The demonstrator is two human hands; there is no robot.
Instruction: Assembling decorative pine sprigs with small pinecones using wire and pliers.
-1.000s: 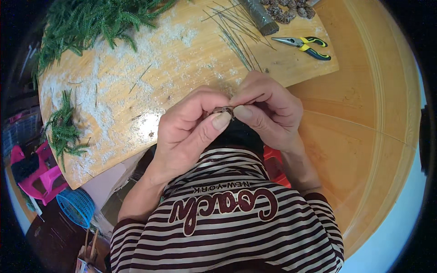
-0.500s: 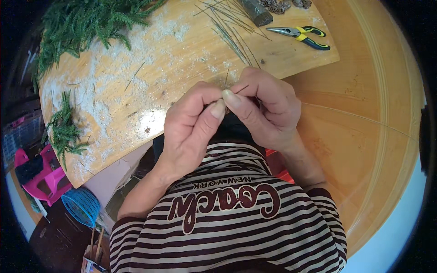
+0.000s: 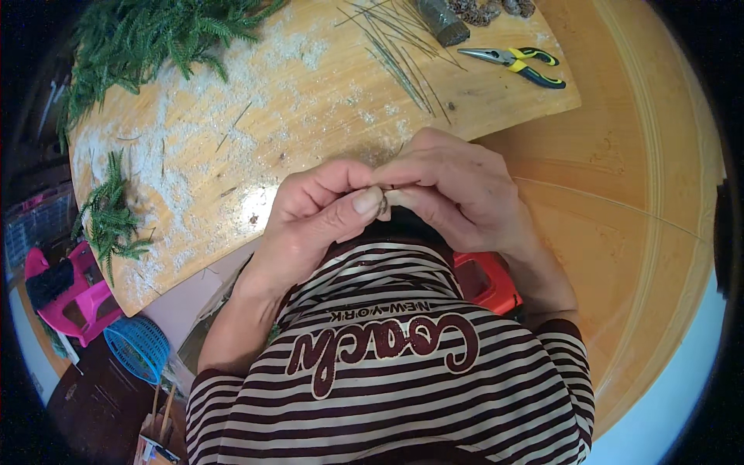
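Just in front of my striped shirt, at the near edge of the wooden table, both hands meet fingertip to fingertip. My left hand pinches a small, thin, dark wire-like piece between thumb and forefinger. Against its other side, my right hand is closed in a pinch, thumb and fingers pressed on the same piece. A thin dark tip shows above the right fingers. Most of the piece is hidden by the fingers.
Green fir-like branches heap at the far left, with a small sprig nearer. White flakes litter the tabletop. Thin wires, a dark bundle, pine cones and yellow-black pliers lie far right. A blue basket stands lower left.
Both hands have come slightly lower, toward my body. My right hand has turned, its fingers now folded over the left fingertips. The wire ends that stuck up are mostly covered.
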